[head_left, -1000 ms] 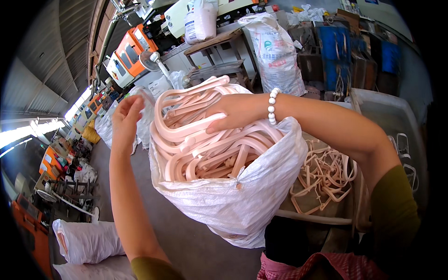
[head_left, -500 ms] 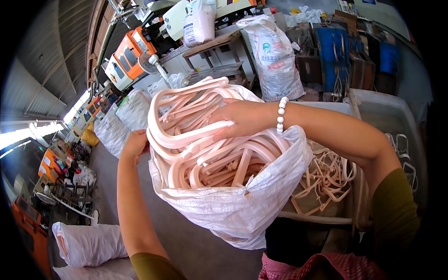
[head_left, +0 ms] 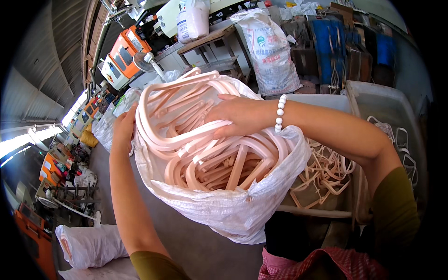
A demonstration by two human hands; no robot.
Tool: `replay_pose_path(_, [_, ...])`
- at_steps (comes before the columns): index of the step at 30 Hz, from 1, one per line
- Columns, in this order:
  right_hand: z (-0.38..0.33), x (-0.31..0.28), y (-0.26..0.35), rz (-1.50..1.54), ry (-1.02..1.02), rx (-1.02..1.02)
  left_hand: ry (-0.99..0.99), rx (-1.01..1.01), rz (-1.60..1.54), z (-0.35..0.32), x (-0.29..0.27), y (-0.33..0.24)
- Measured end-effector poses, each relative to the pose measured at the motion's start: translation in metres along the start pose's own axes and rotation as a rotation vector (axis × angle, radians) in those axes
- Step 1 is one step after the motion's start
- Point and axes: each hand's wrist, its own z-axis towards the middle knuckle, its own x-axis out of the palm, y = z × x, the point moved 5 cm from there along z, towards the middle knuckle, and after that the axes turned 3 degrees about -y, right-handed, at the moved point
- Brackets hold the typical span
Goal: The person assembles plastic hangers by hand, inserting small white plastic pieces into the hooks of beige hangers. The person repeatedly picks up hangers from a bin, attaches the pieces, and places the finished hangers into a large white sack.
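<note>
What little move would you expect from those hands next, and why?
Probably the right hand presses the pink hangers deeper into the white sack. They are heaped above its rim, some loops sticking out at the top, and the palm already lies flat on the pile. The left hand grips the sack's far edge, which would steady it for that push.

Two hands (head_left: 242, 114), one white sack (head_left: 233, 210), many pink hangers (head_left: 205, 154), uncountable.

An open white woven sack (head_left: 233, 210) sits centre. A full white printed sack (head_left: 270, 51) with a green-blue emblem stands behind. A whitish bag (head_left: 193, 21) rests upper centre.
</note>
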Motion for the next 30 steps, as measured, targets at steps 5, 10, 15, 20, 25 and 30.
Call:
replay_pose_path(5, [0.009, 0.001, -0.002, 0.040, 0.024, 0.030, 0.099, 0.131, 0.288, 0.036, -0.009, 0.021])
replay_pose_path(10, [0.037, -0.002, -0.013, 0.123, 0.210, 0.086, -0.092, 0.373, 0.429, 0.053, -0.015, 0.012])
replay_pose_path(15, [0.054, -0.014, -0.021, 0.249, 0.476, 0.308, -0.061, 0.398, 0.497, 0.052, -0.013, -0.003])
replay_pose_path(20, [0.039, -0.026, -0.013, 0.038, 0.035, 0.132, -0.014, 0.451, 0.660, 0.053, -0.012, -0.006])
replay_pose_path(25, [0.006, -0.068, -0.074, -0.170, -0.242, 0.477, -0.038, 0.528, 0.770, 0.045, -0.002, -0.017])
replay_pose_path(30, [-0.035, -0.038, -0.092, 0.162, 0.056, 0.949, -0.102, 0.546, 0.864, 0.039, 0.002, -0.019])
